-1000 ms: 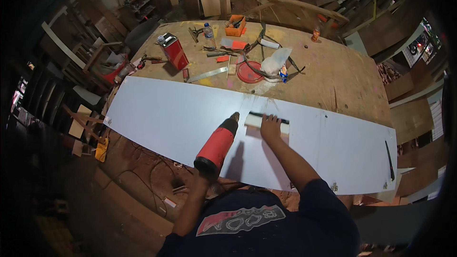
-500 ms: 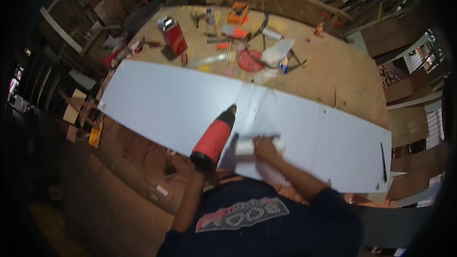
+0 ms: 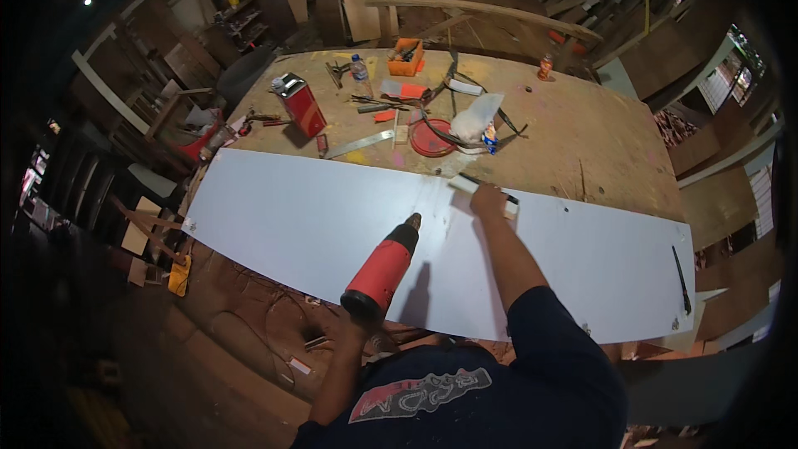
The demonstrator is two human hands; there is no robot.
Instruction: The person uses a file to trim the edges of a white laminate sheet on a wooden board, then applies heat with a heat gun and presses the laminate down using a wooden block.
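My left hand (image 3: 359, 331) is closed on a red and black heat gun (image 3: 381, 271), whose body hides most of the fingers. The metal nozzle is over the middle of a long white panel (image 3: 283, 208), apart from its surface. At the panel's far edge my right hand (image 3: 489, 199) grips a pale flat block (image 3: 464, 185) with a dark edge. This block rests on the panel, partly covered by my fingers. Dark smudges show on the white surface between the nozzle and the block.
Behind the panel, the wooden worktable (image 3: 598, 133) carries a red can (image 3: 301, 108), a metal ruler (image 3: 359, 144), a red lid (image 3: 431, 138), a plastic bag (image 3: 476, 119), an orange box (image 3: 405, 56) and a bottle (image 3: 359, 73). A thin black strip (image 3: 682, 278) lies at the panel's right end.
My right hand has pushed the block from the panel's near side to its far edge, straightening the arm. The heat gun stays in my left hand. The view has tilted up slightly.
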